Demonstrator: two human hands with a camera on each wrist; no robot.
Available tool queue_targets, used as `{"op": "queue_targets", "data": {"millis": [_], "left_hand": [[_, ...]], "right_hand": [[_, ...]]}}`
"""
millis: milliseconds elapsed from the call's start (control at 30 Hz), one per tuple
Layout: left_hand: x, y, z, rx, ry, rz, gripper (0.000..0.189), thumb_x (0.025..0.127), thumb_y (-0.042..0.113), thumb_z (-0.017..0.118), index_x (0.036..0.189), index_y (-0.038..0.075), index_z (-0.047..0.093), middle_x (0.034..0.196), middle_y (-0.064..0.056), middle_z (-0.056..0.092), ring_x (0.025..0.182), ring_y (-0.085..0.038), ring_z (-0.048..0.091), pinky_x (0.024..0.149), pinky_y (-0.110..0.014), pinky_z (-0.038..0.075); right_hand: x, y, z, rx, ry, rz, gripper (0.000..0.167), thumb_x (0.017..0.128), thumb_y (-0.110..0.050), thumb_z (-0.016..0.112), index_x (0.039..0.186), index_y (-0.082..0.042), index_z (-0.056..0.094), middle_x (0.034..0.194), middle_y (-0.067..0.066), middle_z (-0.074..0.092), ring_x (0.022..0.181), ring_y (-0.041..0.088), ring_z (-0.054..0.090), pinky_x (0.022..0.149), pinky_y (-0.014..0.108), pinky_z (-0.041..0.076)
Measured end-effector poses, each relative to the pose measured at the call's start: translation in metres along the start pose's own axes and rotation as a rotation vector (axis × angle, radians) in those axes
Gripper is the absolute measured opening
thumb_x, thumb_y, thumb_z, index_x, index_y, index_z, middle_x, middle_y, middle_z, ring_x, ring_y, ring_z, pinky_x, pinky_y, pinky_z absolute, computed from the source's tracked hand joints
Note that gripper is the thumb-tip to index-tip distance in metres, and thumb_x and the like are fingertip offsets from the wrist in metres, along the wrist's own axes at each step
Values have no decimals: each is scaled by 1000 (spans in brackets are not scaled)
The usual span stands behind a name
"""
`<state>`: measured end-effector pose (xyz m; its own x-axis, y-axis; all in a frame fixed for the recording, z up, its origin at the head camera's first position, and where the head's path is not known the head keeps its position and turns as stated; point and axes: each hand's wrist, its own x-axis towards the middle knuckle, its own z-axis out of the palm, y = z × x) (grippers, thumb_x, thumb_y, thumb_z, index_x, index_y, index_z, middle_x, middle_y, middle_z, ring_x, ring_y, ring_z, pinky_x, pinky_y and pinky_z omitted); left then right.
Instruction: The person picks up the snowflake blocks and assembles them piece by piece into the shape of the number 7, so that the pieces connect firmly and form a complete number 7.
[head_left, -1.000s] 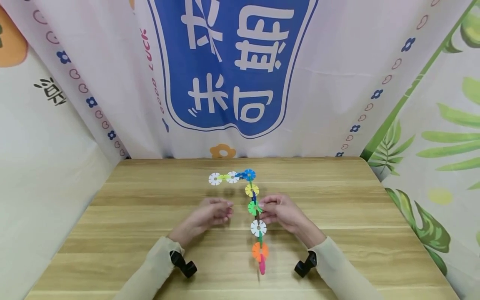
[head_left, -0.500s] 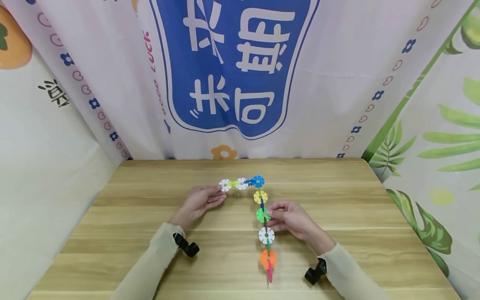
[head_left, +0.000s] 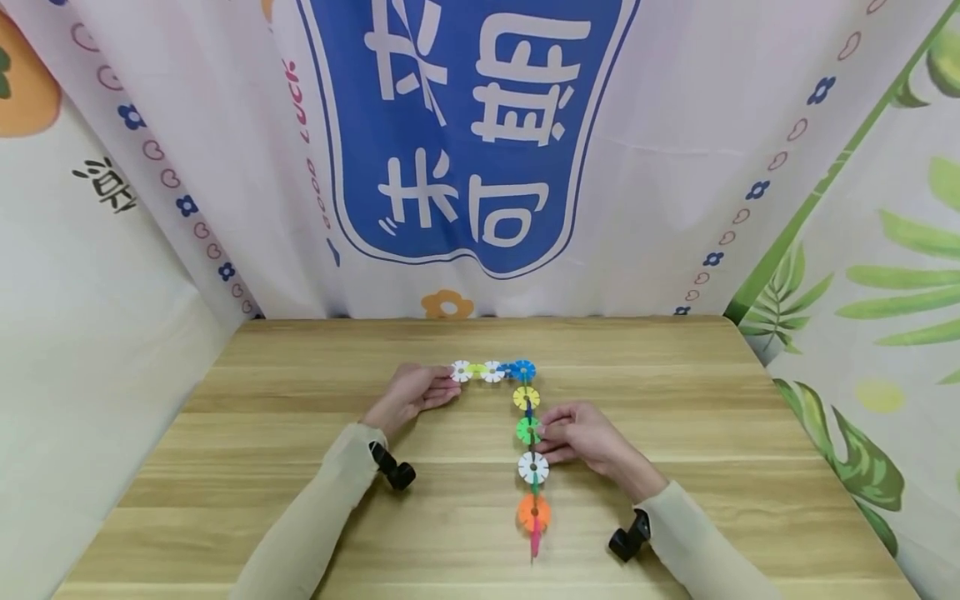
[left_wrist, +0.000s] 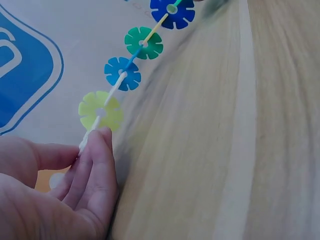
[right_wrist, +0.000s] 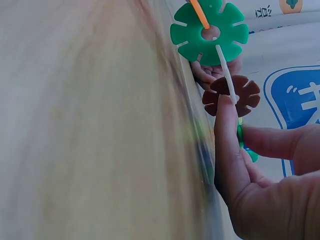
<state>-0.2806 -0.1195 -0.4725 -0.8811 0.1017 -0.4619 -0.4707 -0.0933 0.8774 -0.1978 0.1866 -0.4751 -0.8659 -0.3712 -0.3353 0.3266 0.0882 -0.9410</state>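
A chain of interlocking plastic snowflake discs (head_left: 527,398) bends in an L shape over the table. My left hand (head_left: 415,393) pinches the white end disc (head_left: 461,372) at the chain's far left. In the left wrist view, thumb and fingers grip that white disc edge-on, beside a lime-yellow disc (left_wrist: 100,111). My right hand (head_left: 583,437) pinches the light green disc (head_left: 528,430) midway down the long arm. Close to the right fingertips in the right wrist view are a brown disc (right_wrist: 232,95) and a dark green one (right_wrist: 210,33). An orange disc (head_left: 534,512) and a pink disc (head_left: 535,539) end the near side.
The wood-grain table (head_left: 300,517) spreads under both arms. Behind it hangs a white curtain (head_left: 660,208) with a blue printed panel. Printed cloth with green leaves (head_left: 900,283) borders the right side. A black wrist camera (head_left: 628,536) sits on the right sleeve, another on the left.
My left hand has moved up from the table's middle and taken hold of the white end disc. The chain has shifted to the right, with my right hand still pinching the light green disc.
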Motion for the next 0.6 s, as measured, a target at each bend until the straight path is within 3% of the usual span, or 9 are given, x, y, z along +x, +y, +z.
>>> {"op": "queue_targets", "data": {"millis": [400, 600], "left_hand": [[1, 1, -9, 26, -5, -45, 30, 104, 8, 61, 129, -9, 64, 83, -11, 78, 77, -19, 79, 81, -30, 69], [3, 3, -9, 21, -15, -37, 32, 105, 9, 61, 132, -9, 62, 84, -11, 78, 78, -19, 80, 81, -29, 69]], "right_hand": [[6, 4, 8, -31, 29, 13, 25, 101, 1, 61, 122, 15, 58, 89, 9, 75, 77, 15, 75, 70, 30, 69], [7, 1, 8, -47, 48, 29, 25, 102, 1, 58, 123, 14, 59, 91, 12, 74, 77, 17, 74, 68, 31, 69]]}}
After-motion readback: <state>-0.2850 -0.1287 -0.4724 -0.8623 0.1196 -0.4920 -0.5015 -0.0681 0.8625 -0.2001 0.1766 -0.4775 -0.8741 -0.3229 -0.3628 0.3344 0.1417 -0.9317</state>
